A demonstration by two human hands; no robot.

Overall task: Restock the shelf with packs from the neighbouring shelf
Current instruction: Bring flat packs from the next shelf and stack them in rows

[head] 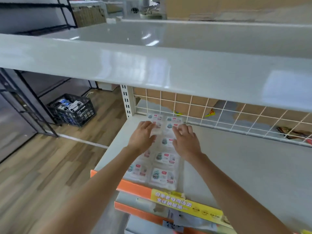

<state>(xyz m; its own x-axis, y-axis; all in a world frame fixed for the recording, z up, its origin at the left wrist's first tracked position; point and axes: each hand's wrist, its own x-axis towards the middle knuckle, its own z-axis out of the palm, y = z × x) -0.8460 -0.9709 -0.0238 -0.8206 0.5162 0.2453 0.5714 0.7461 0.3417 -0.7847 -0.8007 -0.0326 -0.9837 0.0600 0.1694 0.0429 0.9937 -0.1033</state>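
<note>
Nearest the person, below both wrists, the packs [163, 177] lie flat in two columns on the shelf [236, 162], running back from its orange front edge to the wire grid behind. The left hand [141, 135] and right hand [184, 141] rest side by side on the farther packs, fingers spread and loosely bent, gripping nothing. The step seems to be squaring the rows: the person should press lightly and evenly, nudging the farthest packs toward the grid [219, 115] without riding them over each other.

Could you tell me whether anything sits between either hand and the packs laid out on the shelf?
Nothing visible does. The left hand and right hand lie with straight fingers right on the white packs, which run in two columns back toward the wire grid.
</note>
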